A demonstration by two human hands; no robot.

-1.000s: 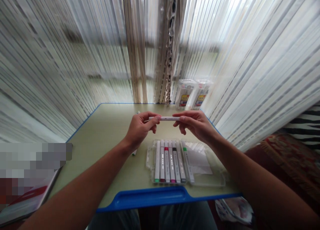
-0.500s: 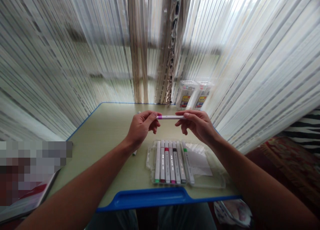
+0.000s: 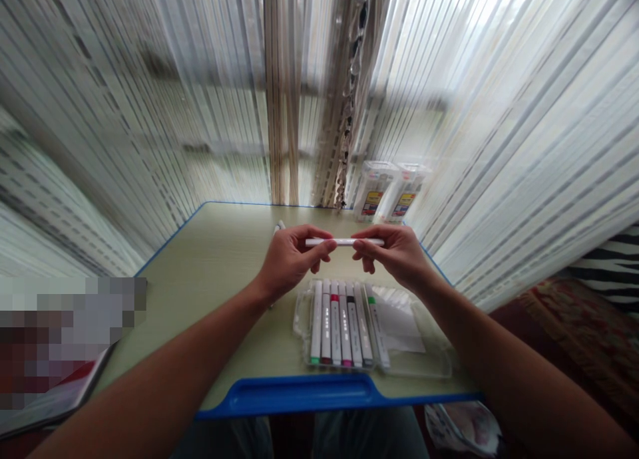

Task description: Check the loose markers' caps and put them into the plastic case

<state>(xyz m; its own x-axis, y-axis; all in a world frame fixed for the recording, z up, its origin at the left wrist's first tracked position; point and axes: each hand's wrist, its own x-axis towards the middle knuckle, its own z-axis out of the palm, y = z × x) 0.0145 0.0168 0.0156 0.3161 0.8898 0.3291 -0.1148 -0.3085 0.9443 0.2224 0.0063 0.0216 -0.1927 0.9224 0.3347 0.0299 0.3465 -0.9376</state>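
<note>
A white marker (image 3: 344,242) is held level above the desk, pinched at both ends. My left hand (image 3: 292,258) grips its left end with closed fingers. My right hand (image 3: 394,254) grips its right end the same way. Below the hands lies an open clear plastic case (image 3: 424,352) with several markers (image 3: 344,322) side by side, coloured caps toward me. Another marker (image 3: 277,227) lies on the desk behind my left hand, mostly hidden.
The pale green desk (image 3: 210,266) has a blue rim with a pen groove (image 3: 299,394) at the near edge. Two clear marker boxes (image 3: 387,191) stand at the back right. Striped curtains (image 3: 150,113) surround the desk. A book (image 3: 54,399) lies at left.
The pink band that showed near the marker's left end half a second ago is covered again. My hands have come closer together along the marker.
</note>
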